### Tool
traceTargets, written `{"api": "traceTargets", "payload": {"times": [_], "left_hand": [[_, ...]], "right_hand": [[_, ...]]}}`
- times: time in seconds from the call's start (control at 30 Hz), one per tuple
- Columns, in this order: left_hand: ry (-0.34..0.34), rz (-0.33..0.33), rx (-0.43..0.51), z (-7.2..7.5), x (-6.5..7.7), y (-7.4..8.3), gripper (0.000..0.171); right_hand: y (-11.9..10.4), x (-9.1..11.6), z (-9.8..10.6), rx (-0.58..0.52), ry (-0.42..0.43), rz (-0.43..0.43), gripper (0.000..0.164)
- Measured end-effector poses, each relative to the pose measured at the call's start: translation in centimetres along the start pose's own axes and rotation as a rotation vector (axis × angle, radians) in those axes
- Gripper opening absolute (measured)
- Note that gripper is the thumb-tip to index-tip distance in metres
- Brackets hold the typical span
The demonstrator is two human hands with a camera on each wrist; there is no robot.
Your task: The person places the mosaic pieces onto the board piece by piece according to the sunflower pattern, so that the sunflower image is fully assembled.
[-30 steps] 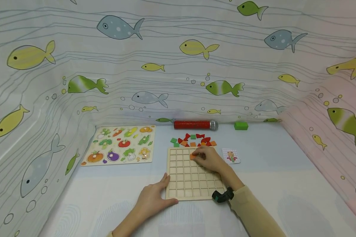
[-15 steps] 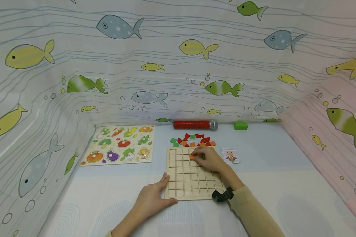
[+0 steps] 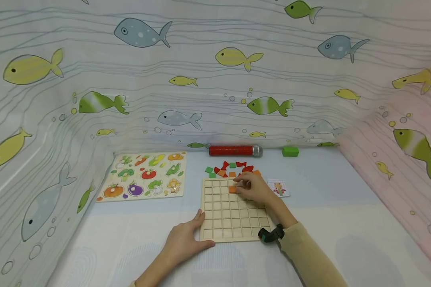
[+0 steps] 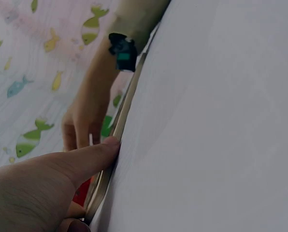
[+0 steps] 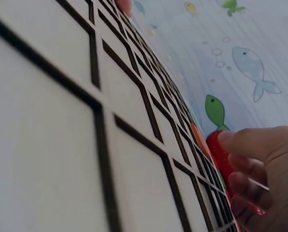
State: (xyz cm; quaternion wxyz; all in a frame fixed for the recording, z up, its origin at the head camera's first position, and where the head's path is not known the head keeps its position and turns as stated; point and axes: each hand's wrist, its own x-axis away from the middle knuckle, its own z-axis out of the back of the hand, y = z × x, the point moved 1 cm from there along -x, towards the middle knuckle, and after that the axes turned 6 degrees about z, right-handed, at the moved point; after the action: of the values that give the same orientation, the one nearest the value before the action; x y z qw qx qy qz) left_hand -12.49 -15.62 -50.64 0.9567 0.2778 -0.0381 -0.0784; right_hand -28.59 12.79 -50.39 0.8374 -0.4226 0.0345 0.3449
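Head view is showing a veggie puzzle [image 3: 141,176] lying on the left of the tabletop [image 3: 129,227]; neither wrist view is showing it. Next, the left hand [image 3: 186,239] is touching the wooden grid board [image 3: 218,215] at its near left corner. Its fingers are spreading out and pressing two edges. Left wrist view is showing its thumb up close, resting on the board's thin side. Past the board, little shapes [image 3: 221,173] in red, green and orange are lying about, with a red microphone [image 3: 231,150] lying behind them. Farther right, a picture card [image 3: 278,187] and a green block [image 3: 290,151] are sitting in the head view.

Some bits are hiding. In the left wrist view, the left hand's other fingers are getting cut off at the bottom. In the head view, the right hand [image 3: 251,188] is covering some squares and some of its own fingers. Right wrist view is showing the orange tile [image 3: 232,189] as just a thin strip.

That tile is lying in a square in the second row from the far side, well apart from the left hand and just left of the right hand's fingers. Those fingers are bending loosely, and nothing is showing between them. In the right wrist view, the thumb is looking apart from the tile.
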Motion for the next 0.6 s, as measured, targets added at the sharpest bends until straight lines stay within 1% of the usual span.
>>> {"api": "traceTargets", "payload": {"times": [0.1,0.17,0.27,0.33,0.43,0.53,0.6], "left_hand": [[-0.006,0.009,-0.001,-0.1,0.1,-0.1,0.100],[-0.010,0.009,0.006,-0.2,0.2,-0.1,0.099],[-0.012,-0.004,0.006,-0.2,0.2,-0.1,0.099],[-0.007,0.002,-0.008,-0.2,0.2,-0.3,0.100],[0.001,0.013,-0.012,0.0,0.2,-0.4,0.100],[0.003,0.002,-0.002,0.0,0.1,-0.5,0.100],[-0.001,-0.008,0.007,-0.1,-0.1,-0.4,0.100]], "right_hand": [[0.0,-0.2,0.8,0.022,0.043,0.028,0.028],[0.2,-0.4,1.4,0.050,0.087,0.024,0.027],[0.7,-0.9,2.2,0.064,0.132,-0.029,0.024],[1.2,-1.6,2.4,0.067,0.138,-0.068,0.024],[1.8,-2.6,2.5,0.069,0.135,-0.150,0.024],[2.6,-3.2,2.8,0.085,0.153,-0.232,0.027],[3.3,-3.3,3.1,0.100,0.167,-0.266,0.029]]}}
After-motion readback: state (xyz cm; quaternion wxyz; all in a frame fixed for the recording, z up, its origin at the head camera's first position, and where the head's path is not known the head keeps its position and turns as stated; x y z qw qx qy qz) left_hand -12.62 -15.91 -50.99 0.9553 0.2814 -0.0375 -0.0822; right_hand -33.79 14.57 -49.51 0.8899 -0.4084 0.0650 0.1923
